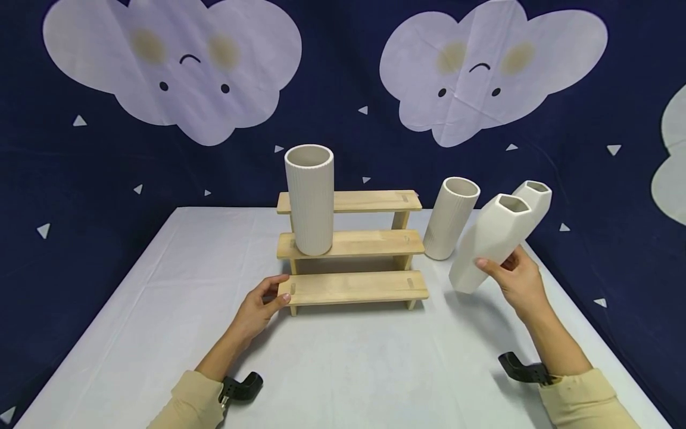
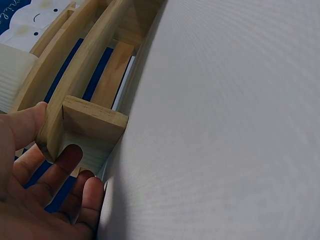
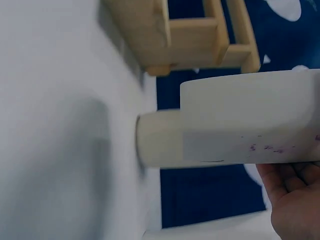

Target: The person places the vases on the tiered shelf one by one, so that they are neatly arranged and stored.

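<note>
My left hand (image 1: 256, 310) grips the left end of the lowest tier of a three-tier wooden stand (image 1: 354, 288). In the left wrist view, the thumb lies over the board (image 2: 75, 85) and the fingertips reach below it. A tall white ribbed vase (image 1: 311, 202) stands upright at the left of the middle tier. My right hand (image 1: 520, 283) holds a white faceted vase (image 1: 490, 244), tilted and raised off the table, right of the stand. Its lower end (image 3: 225, 115) shows in the right wrist view; the hand's grip is partly hidden behind it.
A smaller white ribbed vase (image 1: 451, 217) stands just right of the stand. Another faceted vase (image 1: 538, 196) is behind the held one, mostly hidden. A white cloth covers the table (image 1: 364, 363). Behind hangs a dark blue curtain (image 1: 343, 71) with clouds.
</note>
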The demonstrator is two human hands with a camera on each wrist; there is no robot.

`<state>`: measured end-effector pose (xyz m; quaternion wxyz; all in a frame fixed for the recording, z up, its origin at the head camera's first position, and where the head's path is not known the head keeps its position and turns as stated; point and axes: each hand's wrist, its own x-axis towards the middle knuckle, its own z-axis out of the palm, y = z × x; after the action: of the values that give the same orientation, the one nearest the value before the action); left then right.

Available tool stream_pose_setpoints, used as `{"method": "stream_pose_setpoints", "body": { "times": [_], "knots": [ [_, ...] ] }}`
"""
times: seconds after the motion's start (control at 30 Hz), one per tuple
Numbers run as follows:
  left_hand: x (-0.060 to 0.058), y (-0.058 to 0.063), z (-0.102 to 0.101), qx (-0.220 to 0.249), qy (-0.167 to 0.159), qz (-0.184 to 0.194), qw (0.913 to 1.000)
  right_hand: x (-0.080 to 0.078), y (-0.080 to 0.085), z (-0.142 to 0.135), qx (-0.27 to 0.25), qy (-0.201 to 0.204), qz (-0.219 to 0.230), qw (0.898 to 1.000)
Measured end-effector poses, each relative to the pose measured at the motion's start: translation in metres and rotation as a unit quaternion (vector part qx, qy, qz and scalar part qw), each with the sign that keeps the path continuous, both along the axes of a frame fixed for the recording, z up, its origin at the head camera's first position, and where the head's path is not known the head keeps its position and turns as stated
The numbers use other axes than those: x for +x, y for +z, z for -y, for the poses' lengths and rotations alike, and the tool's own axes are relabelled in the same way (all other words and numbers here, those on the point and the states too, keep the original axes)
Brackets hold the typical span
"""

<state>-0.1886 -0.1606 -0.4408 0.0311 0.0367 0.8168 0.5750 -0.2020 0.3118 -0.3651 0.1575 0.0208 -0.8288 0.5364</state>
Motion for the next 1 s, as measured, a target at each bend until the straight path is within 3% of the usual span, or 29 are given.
{"method": "stream_pose_setpoints", "body": {
  "times": [0.37, 0.73, 1.0],
  "knots": [
    [0.000, 0.000, -0.001, -0.008, 0.002, 0.000, 1.0000, 0.004, 0.023, 0.028, -0.005, 0.035, 0.001, 0.999],
    [0.000, 0.000, 0.000, -0.006, -0.001, 0.000, 1.0000, 0.000, 0.037, 0.051, -0.063, 0.089, -0.021, 0.994],
    [0.001, 0.000, 0.000, -0.003, -0.002, 0.002, 1.0000, -0.005, 0.046, 0.067, -0.036, 0.091, -0.009, 0.995]
  ]
}}
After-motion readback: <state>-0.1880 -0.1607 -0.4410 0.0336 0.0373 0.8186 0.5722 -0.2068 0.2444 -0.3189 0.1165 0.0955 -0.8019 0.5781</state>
